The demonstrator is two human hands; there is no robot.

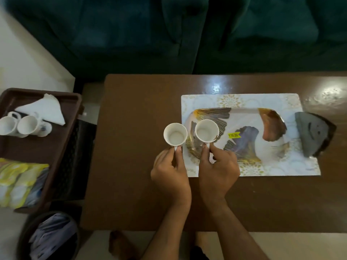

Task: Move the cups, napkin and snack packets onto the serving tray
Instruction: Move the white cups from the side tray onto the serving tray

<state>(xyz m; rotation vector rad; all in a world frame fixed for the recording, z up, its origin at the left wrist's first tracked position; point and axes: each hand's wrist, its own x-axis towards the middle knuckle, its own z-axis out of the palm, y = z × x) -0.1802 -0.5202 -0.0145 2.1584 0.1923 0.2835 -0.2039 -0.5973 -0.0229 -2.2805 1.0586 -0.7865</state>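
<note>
Two white cups are sitting upright in the person's hands — the left hand (170, 172) is pinching the handle of the left cup (175, 134), which is hanging over the bare brown table (131, 147) just beside the tray's left edge, and the right hand (217, 170) is pinching the handle of the right cup (206, 130), which is showing over the left end of the serving tray (244, 128). Whether either cup is touching a surface cannot be told. The tray, patterned with gold-edged leaves and wearing a yellow price sticker (234, 135), is lying on a white placemat (262, 166), with a dark grey wedge-shaped object (311, 134) at its right end. Off to the left, a brown crate (62, 147) is holding two more white cups (24, 125), a folded white napkin (45, 108) and yellow snack packets (18, 182) — well apart from the tray.
</note>
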